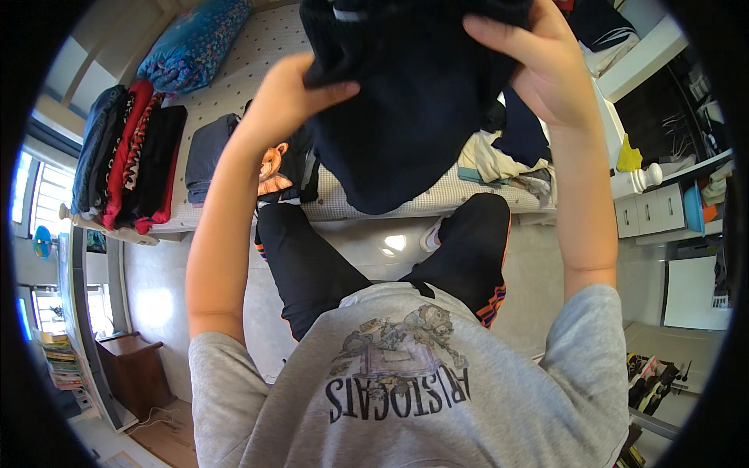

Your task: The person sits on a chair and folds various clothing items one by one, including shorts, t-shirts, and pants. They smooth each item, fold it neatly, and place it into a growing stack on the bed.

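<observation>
A black garment [404,117] hangs in front of me at the top of the view, with its upper part cut off by the picture's edge. On its left side my left hand [298,93] grips it, thumb lying over the cloth. My right hand [538,64] has hold of its upper right side. The garment's rounded lower end hangs over the front edge of the bed [363,202]. Beyond my left forearm lies a dark garment with a bear print [274,169]. Behind the right side of the cloth is a loose heap of cream and navy clothes [491,155].
Folded clothes [126,158] stand in a row at the bed's left end, near a blue floral bedding roll [193,47]. A grey folded stack [208,152] lies beside them. At right are a white bedpost [641,177] and white drawers [649,210].
</observation>
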Demonstrator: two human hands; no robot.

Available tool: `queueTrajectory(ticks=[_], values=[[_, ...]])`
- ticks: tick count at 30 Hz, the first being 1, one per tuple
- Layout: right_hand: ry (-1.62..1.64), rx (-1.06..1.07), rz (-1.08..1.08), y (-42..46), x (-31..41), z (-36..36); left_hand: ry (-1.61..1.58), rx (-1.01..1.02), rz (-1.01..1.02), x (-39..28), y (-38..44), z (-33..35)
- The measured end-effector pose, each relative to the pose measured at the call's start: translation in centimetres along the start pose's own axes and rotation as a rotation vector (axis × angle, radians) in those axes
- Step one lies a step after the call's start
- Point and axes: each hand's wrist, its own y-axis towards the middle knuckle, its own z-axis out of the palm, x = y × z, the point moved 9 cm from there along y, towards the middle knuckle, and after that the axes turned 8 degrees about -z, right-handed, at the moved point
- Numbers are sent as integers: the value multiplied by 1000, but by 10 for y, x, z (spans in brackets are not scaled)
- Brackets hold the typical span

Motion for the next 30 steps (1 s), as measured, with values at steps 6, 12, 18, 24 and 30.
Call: queueTrajectory(ticks=[6,12,18,24,30], values=[[-400,318,67,-46,11,-53,-516,665,-89,15,-58,28],[5,-20,272,-23,-46,-57,-677,711,-288,72,-107,102],[-462,301,380,-58,-145,11,-665,601,-493,116,-184,148],[378,699,742,-248,-187,127,-723,514,-680,167,-232,139],[966,132,990,-311,-202,143,-815,163,-939,259,-250,84]])
